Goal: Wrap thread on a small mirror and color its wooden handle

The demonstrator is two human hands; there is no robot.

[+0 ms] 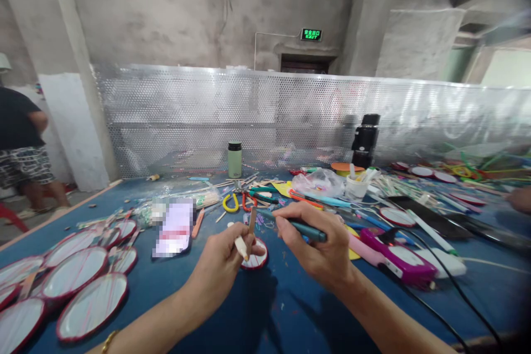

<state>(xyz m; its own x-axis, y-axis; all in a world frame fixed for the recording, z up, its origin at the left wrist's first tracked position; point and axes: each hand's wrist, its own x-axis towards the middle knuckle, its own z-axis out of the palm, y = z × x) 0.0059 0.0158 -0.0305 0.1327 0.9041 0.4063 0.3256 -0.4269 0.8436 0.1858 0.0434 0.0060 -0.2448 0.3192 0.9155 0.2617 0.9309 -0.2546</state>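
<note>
My left hand (pixel 230 249) is closed on a flat wooden stick (pixel 251 221) that points up from its fingers. A pale, pen-like piece with a tapered tip (pixel 241 248) also lies in its grip. Just below the fingers shows a small white disc with a red rim (pixel 256 261), partly hidden by the hand; whether it is joined to the stick I cannot tell. My right hand (pixel 317 240) is wrapped round a thick teal pen-shaped tool (pixel 305 228), its tip directed left toward the wooden stick.
Several red-rimmed white discs (pixel 77 271) on sticks lie at the left beside a phone (pixel 174 228). Pliers (pixel 230 202), a green bottle (pixel 234 160) and a white cup (pixel 355 188) stand or lie behind. A magenta device (pixel 398 259) with black cables is at the right. A person (pixel 22 144) stands far left.
</note>
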